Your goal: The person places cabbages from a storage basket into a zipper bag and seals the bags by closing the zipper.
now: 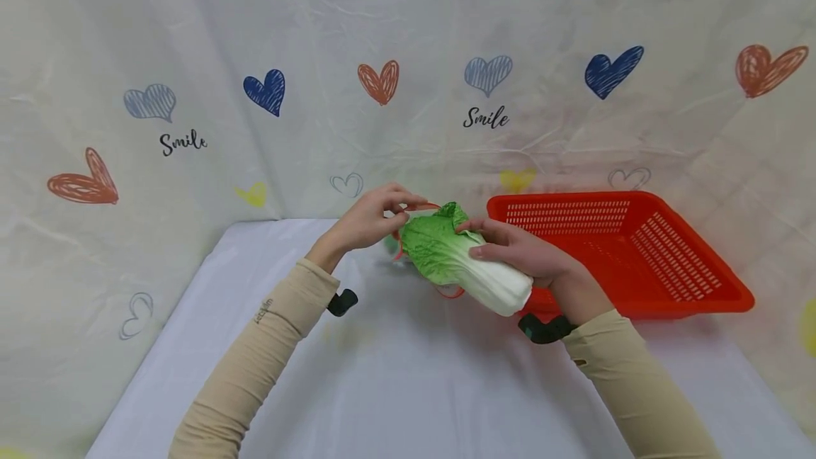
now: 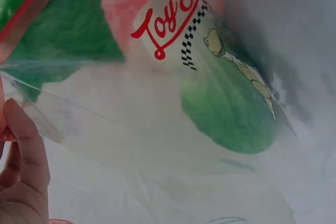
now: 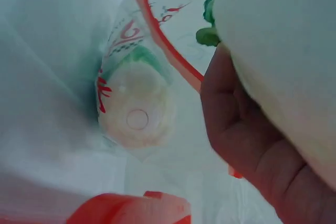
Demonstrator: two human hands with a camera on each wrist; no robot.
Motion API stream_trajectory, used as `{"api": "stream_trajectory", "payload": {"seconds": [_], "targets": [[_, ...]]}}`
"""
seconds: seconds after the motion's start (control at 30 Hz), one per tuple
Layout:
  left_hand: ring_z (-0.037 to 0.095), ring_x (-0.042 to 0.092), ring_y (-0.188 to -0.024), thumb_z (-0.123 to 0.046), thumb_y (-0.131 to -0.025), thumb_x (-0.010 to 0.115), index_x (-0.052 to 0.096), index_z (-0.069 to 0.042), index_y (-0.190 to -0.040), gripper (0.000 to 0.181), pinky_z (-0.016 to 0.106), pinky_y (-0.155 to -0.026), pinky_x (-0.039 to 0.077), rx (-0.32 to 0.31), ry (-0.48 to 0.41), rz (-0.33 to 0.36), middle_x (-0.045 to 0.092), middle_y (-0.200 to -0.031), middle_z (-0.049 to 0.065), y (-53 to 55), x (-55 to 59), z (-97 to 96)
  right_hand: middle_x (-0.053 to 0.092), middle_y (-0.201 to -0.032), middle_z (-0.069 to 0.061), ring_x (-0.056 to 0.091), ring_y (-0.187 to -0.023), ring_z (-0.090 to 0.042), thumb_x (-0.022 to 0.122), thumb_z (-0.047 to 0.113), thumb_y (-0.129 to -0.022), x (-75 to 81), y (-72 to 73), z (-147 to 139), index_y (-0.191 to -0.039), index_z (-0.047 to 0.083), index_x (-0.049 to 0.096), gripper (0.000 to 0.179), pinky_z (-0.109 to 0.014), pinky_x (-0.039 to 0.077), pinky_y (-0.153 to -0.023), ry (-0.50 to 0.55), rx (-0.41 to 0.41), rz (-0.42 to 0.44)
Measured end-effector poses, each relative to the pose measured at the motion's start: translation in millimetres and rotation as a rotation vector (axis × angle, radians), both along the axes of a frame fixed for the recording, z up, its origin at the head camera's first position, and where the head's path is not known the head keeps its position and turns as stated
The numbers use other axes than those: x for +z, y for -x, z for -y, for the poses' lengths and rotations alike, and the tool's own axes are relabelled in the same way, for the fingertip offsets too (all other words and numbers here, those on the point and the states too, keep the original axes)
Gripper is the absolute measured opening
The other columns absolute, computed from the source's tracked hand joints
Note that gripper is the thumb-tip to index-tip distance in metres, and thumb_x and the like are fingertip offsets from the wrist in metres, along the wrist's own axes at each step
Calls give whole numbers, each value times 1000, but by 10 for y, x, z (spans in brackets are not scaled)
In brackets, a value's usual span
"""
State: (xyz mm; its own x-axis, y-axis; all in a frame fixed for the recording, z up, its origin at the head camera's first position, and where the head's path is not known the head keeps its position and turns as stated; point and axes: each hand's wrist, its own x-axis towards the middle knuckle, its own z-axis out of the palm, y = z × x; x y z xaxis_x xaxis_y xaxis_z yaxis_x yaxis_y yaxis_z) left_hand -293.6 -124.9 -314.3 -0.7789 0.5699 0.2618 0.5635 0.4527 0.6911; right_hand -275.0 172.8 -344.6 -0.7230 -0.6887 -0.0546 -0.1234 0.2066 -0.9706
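Observation:
My right hand point(image 1: 519, 250) grips a napa cabbage point(image 1: 472, 264), its white stalk end toward me and its green leaves at the bag's mouth. With thumb and fingers, my left hand point(image 1: 370, 218) pinches the red-edged rim of a clear plastic bag. Red lettering and a checkered strip are printed on the bag point(image 2: 157, 93) in the left wrist view. Inside it lies another pale vegetable with a green top point(image 3: 137, 103), seen through the plastic in the right wrist view. In the head view the cabbage covers most of the bag.
A red slotted plastic basket point(image 1: 688, 310) stands to the right, close behind my right hand. A white cloth covers the table point(image 1: 382, 388). Behind it hangs a pale curtain point(image 1: 421, 27) printed with hearts and the word Smile.

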Motion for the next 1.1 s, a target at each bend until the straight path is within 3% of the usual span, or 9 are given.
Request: {"api": "stream_trajectory", "payload": {"seconds": [0.17,0.3,0.57,0.73,0.9,1.1], "targets": [[15,65,-71,0,-96,50,64,-12,-130,39,32,-60,52,-24,-1,-16,58,-115,3,-8,-2,13,49,-124,-19,60,-88,-33,65,25,-94,28,-45,56,-135,16,52,44,-39,55,-65,-159,-114,-124],[14,65,-72,1,-96,49,66,-15,-129,40,31,-61,53,-13,45,-43,57,-112,3,-20,-1,5,50,-122,-19,61,-82,-31,67,29,-92,82,-97,124,-133,16,55,44,-39,55,-64,-206,-168,-182],[18,53,-78,7,-89,47,70,-5,-119,39,30,-67,46,12,231,-248,58,-108,12,-82,46,-43,50,-122,-18,62,-74,-30,69,29,-91,109,-124,163,-133,19,55,45,-39,55,-61,-236,-268,-217],[19,53,-78,9,-86,51,68,-1,-119,38,27,-68,45,-1,258,-315,61,-108,11,-85,43,-119,56,-120,-14,60,-87,-29,68,31,-91,79,-133,207,-133,19,56,45,-38,54,-65,-337,-327,-360],[17,55,-80,8,-87,53,66,1,-123,38,26,-67,47,-31,207,-303,62,-110,12,-61,8,-182,59,-126,-11,56,-105,-28,70,28,-90,50,-165,319,-132,13,59,46,-44,51,-81,-387,-272,-523],[18,56,-83,6,-89,54,66,1,-124,37,26,-67,50,-28,155,-247,62,-111,10,-49,11,-207,58,-126,-10,55,-106,-25,70,28,-90,35,-176,431,-131,17,60,43,-40,52,-81,-401,-112,-559]]}}
